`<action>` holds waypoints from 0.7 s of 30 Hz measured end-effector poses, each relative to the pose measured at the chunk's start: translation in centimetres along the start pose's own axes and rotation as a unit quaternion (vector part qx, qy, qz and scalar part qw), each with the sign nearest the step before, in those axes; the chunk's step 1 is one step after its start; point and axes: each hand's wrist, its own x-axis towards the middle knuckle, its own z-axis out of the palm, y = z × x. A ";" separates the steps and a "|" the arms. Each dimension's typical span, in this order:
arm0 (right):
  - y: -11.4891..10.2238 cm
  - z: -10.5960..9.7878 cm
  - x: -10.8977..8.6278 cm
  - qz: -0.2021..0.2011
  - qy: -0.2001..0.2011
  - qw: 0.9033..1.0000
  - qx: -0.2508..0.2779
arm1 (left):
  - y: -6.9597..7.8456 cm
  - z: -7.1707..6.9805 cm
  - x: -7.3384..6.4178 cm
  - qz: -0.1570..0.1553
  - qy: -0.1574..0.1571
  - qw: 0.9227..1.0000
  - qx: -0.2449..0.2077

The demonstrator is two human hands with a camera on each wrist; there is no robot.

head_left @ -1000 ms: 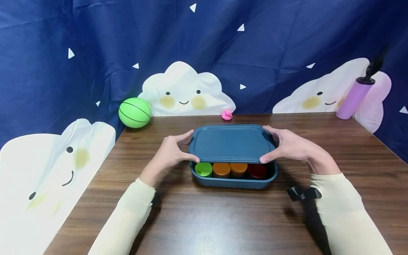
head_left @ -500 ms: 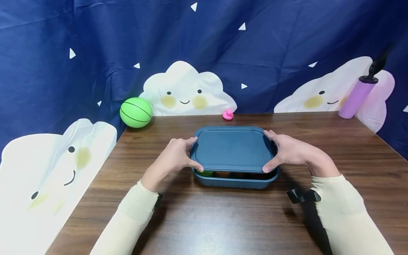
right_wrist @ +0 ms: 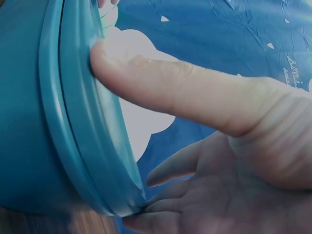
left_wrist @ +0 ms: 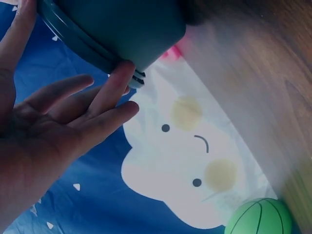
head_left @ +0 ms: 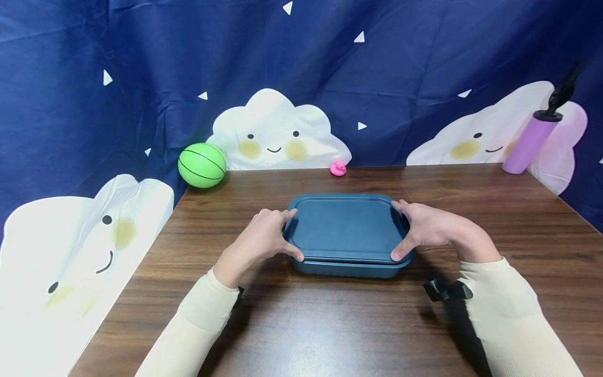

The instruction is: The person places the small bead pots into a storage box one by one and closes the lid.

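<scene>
A dark blue rectangular lid [head_left: 346,225] lies over the matching lunch box [head_left: 348,270] at the middle of the table. Along the front, a thin dark line separates lid and rim. My left hand [head_left: 264,235] holds the lid's left end, thumb at the front corner and fingers at the back. At the opposite end, my right hand [head_left: 430,226] grips the lid the same way. In the right wrist view, my thumb [right_wrist: 146,83] presses the lid's edge [right_wrist: 80,92]. The left wrist view shows fingers [left_wrist: 114,87] touching the rim from outside. The box's contents are hidden.
A green ball [head_left: 202,165] sits at the table's back left corner. A small pink rubber duck [head_left: 337,168] is at the back edge. A purple hand pump [head_left: 531,141] stands at the back right. Behind the wooden table [head_left: 301,324] hangs a blue cloud-patterned cloth [head_left: 377,68].
Both hands have lowered the lid and brought it forward over the box. The green and orange round-topped things and the red one, visible inside before, are now covered.
</scene>
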 end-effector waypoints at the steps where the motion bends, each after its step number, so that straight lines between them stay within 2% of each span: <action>1: 0.0 0.0 0.0 0.002 -0.004 1.000 -0.002 | 0.0 0.0 0.0 0.002 -0.003 1.000 0.002; 8: 0.1 0.0 -0.1 0.010 -0.024 1.000 -0.005 | 0.3 -0.4 -0.2 0.007 -0.029 0.999 0.012; 11: 0.1 -0.1 -0.4 0.012 -0.024 1.000 -0.003 | 0.3 -0.4 -0.3 0.010 -0.021 1.000 0.011; 13: -0.1 -0.2 -0.6 0.005 -0.002 1.000 0.002 | 0.2 -0.2 -0.3 0.013 -0.015 1.000 0.004; 16: -0.6 0.2 -0.4 -0.016 0.070 0.997 0.008 | 0.1 0.5 0.3 0.027 -0.006 1.000 -0.004; 18: -1.2 0.9 0.2 -0.036 0.119 0.992 0.002 | 0.0 1.2 0.9 0.042 -0.006 0.999 -0.007; 21: -1.9 2.6 1.6 -0.042 0.153 0.987 -0.031 | -0.2 2.4 1.8 0.062 -0.001 0.998 0.015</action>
